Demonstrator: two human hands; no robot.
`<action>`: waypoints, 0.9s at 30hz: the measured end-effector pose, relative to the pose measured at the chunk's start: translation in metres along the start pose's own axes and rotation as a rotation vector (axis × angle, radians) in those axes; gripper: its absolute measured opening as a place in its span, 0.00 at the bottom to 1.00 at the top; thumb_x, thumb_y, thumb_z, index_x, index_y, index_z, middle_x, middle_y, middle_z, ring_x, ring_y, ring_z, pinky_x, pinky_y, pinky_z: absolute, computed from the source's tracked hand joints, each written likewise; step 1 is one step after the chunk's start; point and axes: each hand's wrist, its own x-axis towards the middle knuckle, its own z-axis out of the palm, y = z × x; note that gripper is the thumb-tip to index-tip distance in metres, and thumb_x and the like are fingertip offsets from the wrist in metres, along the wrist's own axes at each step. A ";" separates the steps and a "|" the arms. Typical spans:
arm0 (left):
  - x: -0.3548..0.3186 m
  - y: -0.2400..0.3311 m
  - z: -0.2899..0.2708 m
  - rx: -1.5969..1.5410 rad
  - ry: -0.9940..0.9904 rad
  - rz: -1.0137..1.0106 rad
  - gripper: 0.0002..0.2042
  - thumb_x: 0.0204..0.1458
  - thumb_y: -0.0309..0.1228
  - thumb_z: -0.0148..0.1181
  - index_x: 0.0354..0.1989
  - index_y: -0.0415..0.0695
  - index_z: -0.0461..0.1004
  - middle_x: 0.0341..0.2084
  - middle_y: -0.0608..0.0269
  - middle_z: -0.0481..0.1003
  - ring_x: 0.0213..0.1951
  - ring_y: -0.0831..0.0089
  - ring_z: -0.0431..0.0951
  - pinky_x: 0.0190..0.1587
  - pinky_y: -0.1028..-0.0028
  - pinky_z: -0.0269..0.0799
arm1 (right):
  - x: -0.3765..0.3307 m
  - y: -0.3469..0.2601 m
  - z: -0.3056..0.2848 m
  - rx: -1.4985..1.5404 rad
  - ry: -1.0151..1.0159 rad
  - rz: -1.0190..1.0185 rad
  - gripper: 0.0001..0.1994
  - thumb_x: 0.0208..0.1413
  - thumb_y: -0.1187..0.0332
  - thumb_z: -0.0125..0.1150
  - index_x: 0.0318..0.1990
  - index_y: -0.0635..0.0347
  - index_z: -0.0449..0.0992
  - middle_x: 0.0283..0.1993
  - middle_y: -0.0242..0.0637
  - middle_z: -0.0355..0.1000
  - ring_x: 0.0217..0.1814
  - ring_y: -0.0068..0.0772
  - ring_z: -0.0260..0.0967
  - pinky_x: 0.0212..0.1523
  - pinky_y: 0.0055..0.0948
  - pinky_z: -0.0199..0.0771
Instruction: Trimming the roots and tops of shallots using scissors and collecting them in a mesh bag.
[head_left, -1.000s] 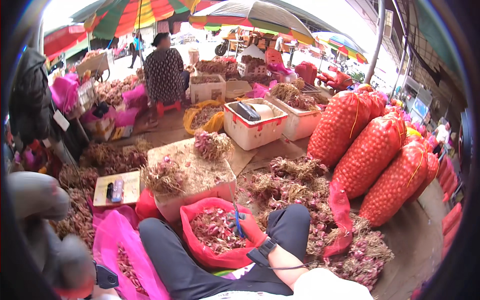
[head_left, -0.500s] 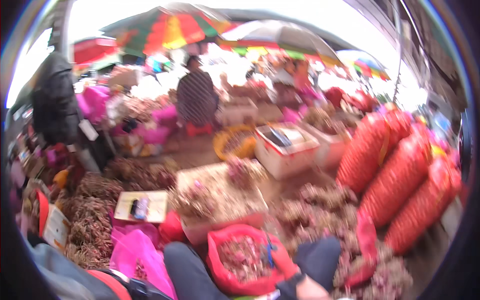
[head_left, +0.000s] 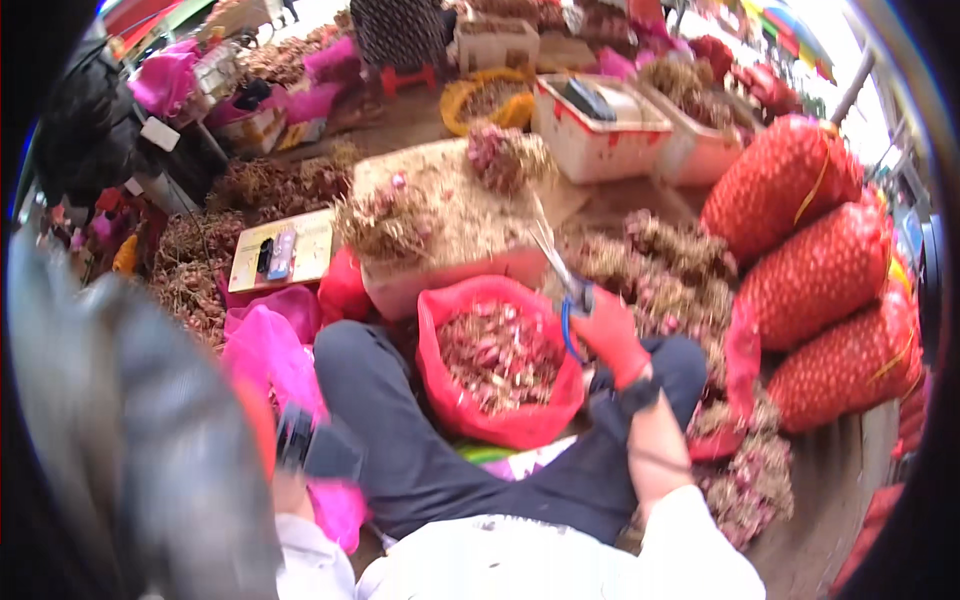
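I sit with a red plastic bag (head_left: 452,405) of reddish shallots (head_left: 500,352) between my dark-trousered legs. My right hand (head_left: 612,338), in a red glove with a black wristband, is at the bag's right rim. It grips blue-handled scissors (head_left: 566,290) whose blades point up and to the left. My left hand (head_left: 258,425) shows only as a sliver of red glove above a black wristband at the lower left. A large blurred grey shape (head_left: 130,450) covers most of it, so what it holds is hidden.
Behind the bag is a pale board (head_left: 455,215) with heaps of shallot bunches. Three red mesh sacks (head_left: 815,270) lie at the right, with loose bunches (head_left: 660,270) beside my right knee. Pink bags (head_left: 265,345) and a yellow tray (head_left: 285,250) are on the left. White foam boxes (head_left: 600,135) stand farther back.
The view has dropped from the market stalls toward my lap. My right hand has moved with the scissors from over the bag to its right rim.
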 end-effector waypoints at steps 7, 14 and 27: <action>-0.016 -0.113 0.144 0.368 -0.363 -0.172 0.15 0.48 0.32 0.58 0.45 0.49 0.72 0.37 0.56 0.76 0.40 0.61 0.75 0.41 0.62 0.71 | -0.009 0.039 0.018 -0.282 -0.086 0.071 0.22 0.45 0.49 0.56 0.36 0.61 0.73 0.35 0.47 0.74 0.38 0.46 0.73 0.40 0.40 0.72; -0.153 -0.263 0.261 0.773 -0.767 -0.246 0.23 0.42 0.38 0.60 0.48 0.46 0.69 0.38 0.52 0.71 0.39 0.56 0.76 0.40 0.61 0.73 | -0.037 0.064 0.049 -0.460 -0.050 -0.155 0.16 0.42 0.54 0.55 0.34 0.55 0.70 0.31 0.40 0.70 0.33 0.42 0.70 0.33 0.40 0.69; -0.104 -0.244 0.194 0.317 -0.503 -0.520 0.22 0.39 0.45 0.64 0.37 0.43 0.73 0.38 0.49 0.75 0.42 0.54 0.75 0.46 0.61 0.69 | -0.020 0.010 0.029 1.078 -0.181 0.189 0.20 0.59 0.55 0.48 0.46 0.64 0.72 0.36 0.37 0.74 0.37 0.29 0.72 0.37 0.27 0.72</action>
